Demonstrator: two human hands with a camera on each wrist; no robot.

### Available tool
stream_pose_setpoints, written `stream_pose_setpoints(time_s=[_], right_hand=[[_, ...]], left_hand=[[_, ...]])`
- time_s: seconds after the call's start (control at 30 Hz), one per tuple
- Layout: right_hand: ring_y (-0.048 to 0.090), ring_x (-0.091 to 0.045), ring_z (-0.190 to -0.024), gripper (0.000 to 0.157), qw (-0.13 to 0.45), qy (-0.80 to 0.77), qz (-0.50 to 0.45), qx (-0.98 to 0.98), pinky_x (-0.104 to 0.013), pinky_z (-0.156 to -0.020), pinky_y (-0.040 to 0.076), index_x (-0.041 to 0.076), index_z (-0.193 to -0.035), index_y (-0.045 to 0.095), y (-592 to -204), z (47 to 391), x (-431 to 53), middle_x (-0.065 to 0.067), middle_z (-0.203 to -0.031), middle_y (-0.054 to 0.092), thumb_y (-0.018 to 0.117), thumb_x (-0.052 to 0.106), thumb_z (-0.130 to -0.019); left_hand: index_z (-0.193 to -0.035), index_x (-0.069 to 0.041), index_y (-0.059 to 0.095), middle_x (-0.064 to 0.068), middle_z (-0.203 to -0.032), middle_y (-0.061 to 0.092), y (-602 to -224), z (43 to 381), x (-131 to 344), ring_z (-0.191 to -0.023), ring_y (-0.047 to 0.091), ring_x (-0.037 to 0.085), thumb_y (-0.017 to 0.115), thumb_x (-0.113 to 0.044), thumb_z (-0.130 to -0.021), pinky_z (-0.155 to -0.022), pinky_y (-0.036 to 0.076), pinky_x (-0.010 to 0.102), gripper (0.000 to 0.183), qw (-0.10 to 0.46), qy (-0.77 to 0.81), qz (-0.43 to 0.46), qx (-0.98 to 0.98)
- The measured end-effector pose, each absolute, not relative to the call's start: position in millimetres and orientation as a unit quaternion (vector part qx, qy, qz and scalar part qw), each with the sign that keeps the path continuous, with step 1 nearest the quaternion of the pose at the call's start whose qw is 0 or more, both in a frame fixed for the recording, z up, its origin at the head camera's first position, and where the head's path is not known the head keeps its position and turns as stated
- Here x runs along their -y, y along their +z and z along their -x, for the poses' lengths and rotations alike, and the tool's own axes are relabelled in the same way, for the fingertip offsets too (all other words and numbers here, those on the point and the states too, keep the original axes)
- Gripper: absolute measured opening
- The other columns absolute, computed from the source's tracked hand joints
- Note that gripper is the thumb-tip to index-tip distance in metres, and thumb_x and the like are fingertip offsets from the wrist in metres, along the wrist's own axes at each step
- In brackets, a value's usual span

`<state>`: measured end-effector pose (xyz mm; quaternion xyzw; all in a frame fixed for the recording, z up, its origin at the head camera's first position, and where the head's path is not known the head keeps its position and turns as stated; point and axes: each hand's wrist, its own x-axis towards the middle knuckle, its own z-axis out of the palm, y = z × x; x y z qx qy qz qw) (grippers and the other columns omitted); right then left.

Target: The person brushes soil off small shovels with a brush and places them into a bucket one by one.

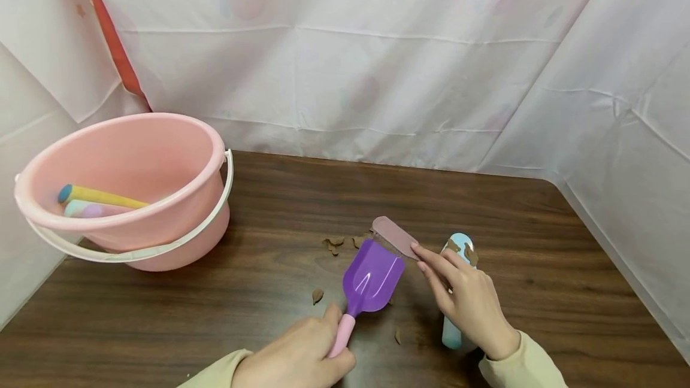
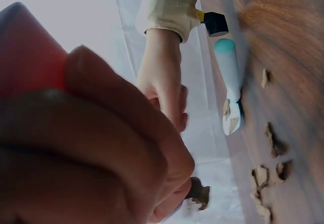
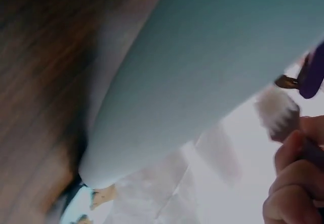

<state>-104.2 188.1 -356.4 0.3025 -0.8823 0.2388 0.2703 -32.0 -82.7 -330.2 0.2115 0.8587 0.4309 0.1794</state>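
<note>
The scoop [image 1: 373,277] is over the table [image 1: 280,196], near its middle, its purple blade pointing away from the person; whether the blade touches the wood, I cannot tell. The left hand [image 1: 299,349] has its fingers curled round the pink handle. The brush [image 1: 396,237] slants along the far lip of the blade, and the right hand [image 1: 474,298] pinches its end between thumb and fingers. In the right wrist view, a leaf [image 3: 287,82] shows at the scoop's edge, close to the pale bristles. More leaves [image 1: 334,245] lie on the table just left of the blade's far end, others nearer the person. A light blue tool [image 1: 451,331] lies on the table beneath the right hand, leaf bits on its far end. Farther left stands the pink bucket [image 1: 140,154], a yellow stick [image 1: 110,196] inside it. White curtains [image 1: 334,76] hang behind and at both sides
</note>
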Motion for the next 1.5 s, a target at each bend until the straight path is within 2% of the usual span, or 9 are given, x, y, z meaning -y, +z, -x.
stream_pose_setpoints(time_s=[0.23, 0.37, 0.5, 0.63, 0.77, 0.87, 1.03, 1.23, 1.5], right_hand=[[0.031, 0.004, -0.055, 0.036, 0.257, 0.277, -0.279, 0.883, -0.009, -0.050, 0.028, 0.013, -0.117, 0.069, -358.7, 104.6, -193.0, 0.015, -0.068, 0.046, 0.069, 0.001, -0.083], [0.031, 0.007, -0.051, 0.028, 0.211, 0.317, -0.253, 0.889, -0.010, -0.046, 0.029, 0.012, -0.113, 0.070, -358.3, 101.1, -192.7, 0.015, -0.063, 0.048, 0.064, 0.001, -0.088], [0.034, 0.009, -0.045, 0.015, 0.113, 0.369, -0.244, 0.890, -0.013, -0.040, 0.031, 0.012, -0.094, 0.070, -358.4, 95.4, -193.8, 0.015, -0.055, 0.047, 0.057, 0.005, -0.094], [0.034, 0.011, -0.039, 0.023, -0.050, 0.459, -0.279, 0.842, -0.014, -0.031, 0.032, 0.010, -0.079, 0.061, -358.7, 89.7, -191.6, 0.003, -0.050, 0.051, 0.049, 0.010, -0.099], [0.035, 0.007, -0.036, 0.024, -0.203, 0.545, -0.287, 0.761, -0.021, -0.024, 0.030, 0.000, -0.084, 0.059, -357.6, 85.6, -185.7, -0.016, -0.052, 0.048, 0.045, 0.010, -0.101], [0.035, 0.005, -0.036, 0.021, -0.250, 0.576, -0.274, 0.729, -0.024, -0.023, 0.028, -0.004, -0.095, 0.061, -355.9, 84.0, -181.8, -0.023, -0.054, 0.045, 0.046, 0.010, -0.100], [0.035, 0.004, -0.036, 0.021, -0.245, 0.592, -0.260, 0.722, -0.023, -0.023, 0.027, -0.007, -0.099, 0.061, -353.8, 84.0, -178.5, -0.025, -0.054, 0.043, 0.049, 0.010, -0.099], [0.034, 0.004, -0.036, 0.021, -0.178, 0.601, -0.243, 0.740, -0.021, -0.025, 0.029, -0.007, -0.100, 0.064, -354.8, 88.1, -182.6, -0.020, -0.053, 0.045, 0.049, 0.007, -0.099], [0.028, -0.007, -0.032, 0.020, -0.128, 0.608, -0.240, 0.746, -0.022, -0.026, 0.026, -0.008, -0.099, 0.064, -352.2, 96.3, -190.2, -0.015, -0.054, 0.046, 0.048, 0.005, -0.098]], left_hand=[[-0.088, -0.014, 0.038, -0.010, -0.061, 0.036, -328.3, 32.1, 83.3, -0.050, 0.037, -0.001, 0.055, -0.016, -0.080, -0.047, 0.036, 0.020, 0.018, 0.170, 0.433, -0.206, -0.861], [-0.089, -0.013, 0.039, -0.008, -0.063, 0.040, -323.8, 33.1, 84.0, -0.050, 0.040, 0.001, 0.054, -0.017, -0.081, -0.049, 0.038, 0.021, 0.017, 0.184, 0.441, -0.191, -0.857], [-0.093, -0.011, 0.041, -0.005, -0.063, 0.048, -318.0, 34.8, 84.8, -0.046, 0.046, 0.004, 0.054, -0.018, -0.083, -0.048, 0.040, 0.021, 0.018, 0.191, 0.461, -0.187, -0.847], [-0.094, -0.011, 0.041, -0.002, -0.068, 0.049, -314.0, 36.6, 84.8, -0.047, 0.047, 0.004, 0.054, -0.019, -0.083, -0.048, 0.040, 0.022, 0.019, 0.177, 0.457, -0.187, -0.851], [-0.096, -0.011, 0.042, -0.004, -0.065, 0.050, -313.4, 37.1, 83.8, -0.048, 0.048, 0.003, 0.054, -0.020, -0.083, -0.048, 0.040, 0.022, 0.020, 0.178, 0.458, -0.188, -0.850], [-0.096, -0.011, 0.044, -0.007, -0.060, 0.050, -314.2, 36.7, 83.1, -0.046, 0.049, 0.004, 0.054, -0.019, -0.083, -0.045, 0.040, 0.023, 0.019, 0.189, 0.469, -0.189, -0.842], [-0.090, -0.012, 0.043, -0.008, -0.059, 0.049, -316.4, 35.7, 82.4, -0.045, 0.049, 0.002, 0.054, -0.017, -0.082, -0.044, 0.040, 0.022, 0.015, 0.187, 0.468, -0.196, -0.841], [-0.089, -0.014, 0.040, -0.009, -0.061, 0.043, -321.0, 34.5, 82.8, -0.047, 0.042, 0.001, 0.054, -0.019, -0.083, -0.047, 0.038, 0.021, 0.016, 0.175, 0.436, -0.198, -0.860], [-0.091, -0.015, 0.035, -0.013, -0.059, 0.034, -326.2, 31.4, 84.6, -0.048, 0.035, -0.002, 0.053, -0.019, -0.085, -0.045, 0.034, 0.019, 0.020, 0.172, 0.431, -0.219, -0.858]])
